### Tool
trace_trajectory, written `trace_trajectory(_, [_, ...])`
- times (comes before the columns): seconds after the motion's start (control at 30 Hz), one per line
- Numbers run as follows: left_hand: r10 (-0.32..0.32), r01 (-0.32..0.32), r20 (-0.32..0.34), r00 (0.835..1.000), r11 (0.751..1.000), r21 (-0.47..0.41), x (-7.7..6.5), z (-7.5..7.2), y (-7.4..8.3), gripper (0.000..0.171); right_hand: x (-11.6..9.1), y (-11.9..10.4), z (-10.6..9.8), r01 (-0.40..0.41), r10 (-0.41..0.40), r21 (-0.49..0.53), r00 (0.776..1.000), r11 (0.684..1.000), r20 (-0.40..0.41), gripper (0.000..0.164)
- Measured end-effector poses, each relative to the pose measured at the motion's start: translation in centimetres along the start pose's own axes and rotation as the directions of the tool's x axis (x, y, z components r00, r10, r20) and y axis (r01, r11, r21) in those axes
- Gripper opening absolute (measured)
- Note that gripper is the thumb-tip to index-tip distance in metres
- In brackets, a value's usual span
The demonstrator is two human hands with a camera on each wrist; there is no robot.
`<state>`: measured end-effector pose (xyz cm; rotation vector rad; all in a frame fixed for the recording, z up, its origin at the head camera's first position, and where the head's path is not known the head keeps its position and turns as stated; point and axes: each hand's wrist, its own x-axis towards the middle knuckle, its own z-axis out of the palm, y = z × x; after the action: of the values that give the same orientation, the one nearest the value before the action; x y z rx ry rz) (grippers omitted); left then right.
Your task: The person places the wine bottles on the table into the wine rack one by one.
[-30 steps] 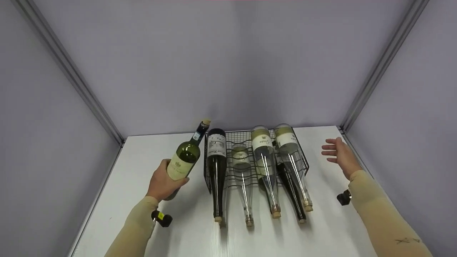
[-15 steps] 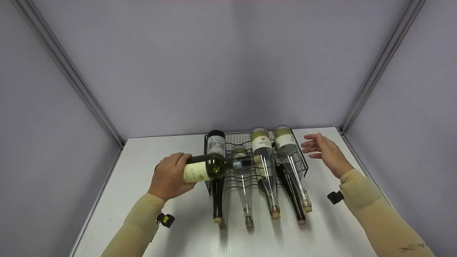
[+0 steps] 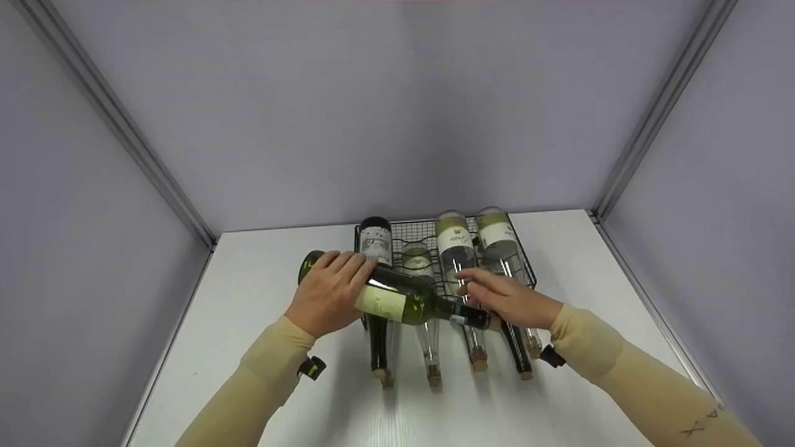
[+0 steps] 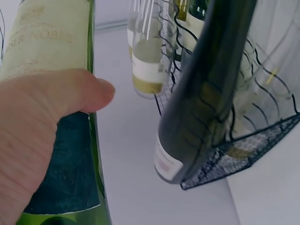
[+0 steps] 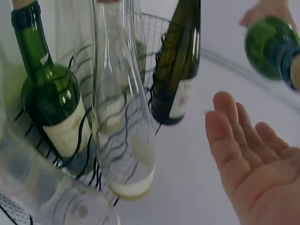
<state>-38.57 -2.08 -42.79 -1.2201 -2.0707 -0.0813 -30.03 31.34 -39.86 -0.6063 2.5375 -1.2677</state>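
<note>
My left hand grips a green wine bottle round its body near the base. The bottle is tilted over the rack, its corked neck pointing right and a little toward me. Close by the neck is my right hand, fingers extended; the right wrist view shows its palm holding nothing, apart from the bottle. Under them stands a black wire rack bearing several bottles, necks toward me. A dark bottle lies in its left slot, and clear bottles lie further right.
The rack stands on a white table against a grey back wall. Side walls rise at left and right. Several corked necks, such as a dark neck, stick out past the rack's front.
The left hand has swung the green bottle from neck-up to lying over the rack, moving it right. The right hand has come in leftward from the right side to near the bottle's neck.
</note>
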Motion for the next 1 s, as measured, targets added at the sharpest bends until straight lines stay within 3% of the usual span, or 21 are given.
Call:
trace_trajectory(0.13, [0.045,-0.046,0.016,0.999,0.999,0.028,0.9,0.1,0.6,0.061,0.7,-0.3,1.8,0.006,0.000,-0.053,0.993,0.999,0.115,0.051])
trace_trajectory(0.27, [0.069,-0.069,0.022,0.997,0.997,0.027,1.4,0.5,1.2,0.057,1.2,-0.3,3.5,-0.026,0.038,-0.081,0.987,0.996,0.155,0.069])
trace_trajectory(0.6, [0.042,-0.040,0.065,0.997,0.999,-0.022,1.4,1.5,0.9,0.066,1.4,0.2,5.9,-0.051,0.052,-0.023,0.996,0.998,0.070,0.069])
trace_trajectory(0.83, [-0.114,0.114,-0.021,0.993,0.993,-0.040,1.2,2.0,-0.4,0.080,1.4,-0.3,6.2,-0.133,0.142,0.167,0.989,0.977,-0.041,0.068])
trace_trajectory(0.93, [-0.221,0.217,-0.075,0.972,0.974,-0.065,0.9,2.4,-0.9,0.074,1.7,-0.5,6.6,-0.169,0.210,0.292,0.971,0.941,-0.114,0.073])
trace_trajectory(1.0, [-0.307,0.296,-0.097,0.947,0.948,-0.114,0.7,3.0,-1.3,0.068,2.0,-0.5,7.0,-0.184,0.257,0.357,0.951,0.916,-0.169,0.074])
